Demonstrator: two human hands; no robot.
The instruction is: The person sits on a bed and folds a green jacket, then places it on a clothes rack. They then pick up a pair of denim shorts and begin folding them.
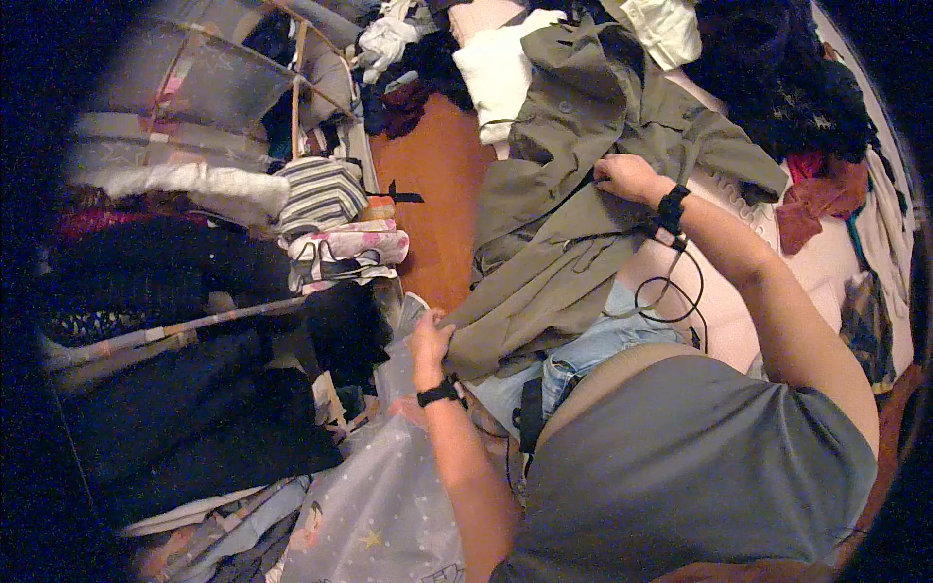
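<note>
An olive-green coat (539,284) with buttons and drawstrings lies spread over my lap and the surface before me. My right hand (628,177) pinches a fold near the middle of the coat, fingers curled inward. At the coat's lower left edge, my left hand (431,344) is closed around the fabric. Beside that hand hangs a translucent plastic cover (379,503) printed with dots and stars. The coat's collar and one sleeve stretch away from me, towards the top and the right.
To the left stands a fabric-covered wardrobe rack (297,95) with folded striped cloth (321,193) and dark garments. White folded cloth (492,73) lies beyond the coat. At right are dark clothes (787,95) and a rust-coloured garment (824,197). A cable (670,295) loops below my right wrist.
</note>
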